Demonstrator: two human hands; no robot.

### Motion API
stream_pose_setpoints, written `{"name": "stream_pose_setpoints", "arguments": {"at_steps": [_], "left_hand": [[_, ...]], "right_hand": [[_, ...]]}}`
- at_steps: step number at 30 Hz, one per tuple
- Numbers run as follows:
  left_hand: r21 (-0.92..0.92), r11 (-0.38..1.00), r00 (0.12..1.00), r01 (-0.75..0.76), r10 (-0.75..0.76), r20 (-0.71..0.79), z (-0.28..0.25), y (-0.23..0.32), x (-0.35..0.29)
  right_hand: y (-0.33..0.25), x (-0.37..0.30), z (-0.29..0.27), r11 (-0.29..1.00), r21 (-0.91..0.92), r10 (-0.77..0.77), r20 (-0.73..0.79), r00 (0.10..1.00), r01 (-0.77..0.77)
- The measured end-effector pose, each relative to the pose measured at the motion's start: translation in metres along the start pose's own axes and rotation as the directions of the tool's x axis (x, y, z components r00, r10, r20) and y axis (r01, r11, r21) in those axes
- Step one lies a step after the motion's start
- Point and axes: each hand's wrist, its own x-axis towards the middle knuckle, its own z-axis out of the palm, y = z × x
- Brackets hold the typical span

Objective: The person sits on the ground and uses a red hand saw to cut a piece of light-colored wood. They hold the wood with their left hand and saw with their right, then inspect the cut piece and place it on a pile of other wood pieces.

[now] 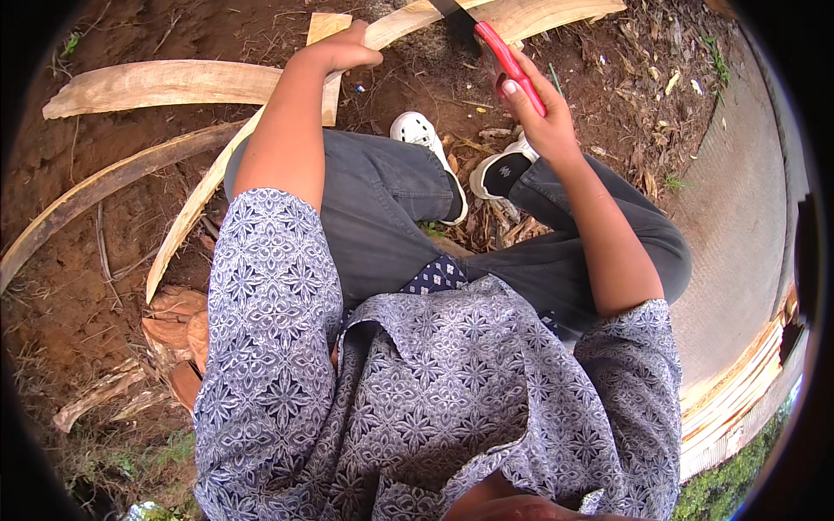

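the pale wood strip [404,24] runs out just right of your left hand [346,50], long axis slanting up and right — left is nearer, at the strip, its fingers mostly hidden, can't tell if closed. your right hand [547,117] has its fingers wrapped round the red handle [512,69]; the dark blade [459,26] points up-left across the strip — contact unclear. short flat board [331,102] by your left wrist, broad curved plank [174,84] farther left on the soil [52,187].
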Motion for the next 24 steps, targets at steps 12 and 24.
{"name": "stream_pose_setpoints", "arguments": {"at_steps": [12, 24], "left_hand": [[0.026, 1.0, 0.999, 0.003, -0.002, -0.04, 0.004, 0.006, -0.008], [0.092, 0.994, 0.995, 0.062, -0.055, -0.086, -0.001, 0.047, -0.01]], "right_hand": [[-0.133, -0.046, -0.051, 0.96, -0.184, 0.202, -0.075, 0.977, -0.213], [-0.075, 0.022, -0.008, 0.994, -0.096, 0.03, -0.21, 0.977, -0.051]]}}
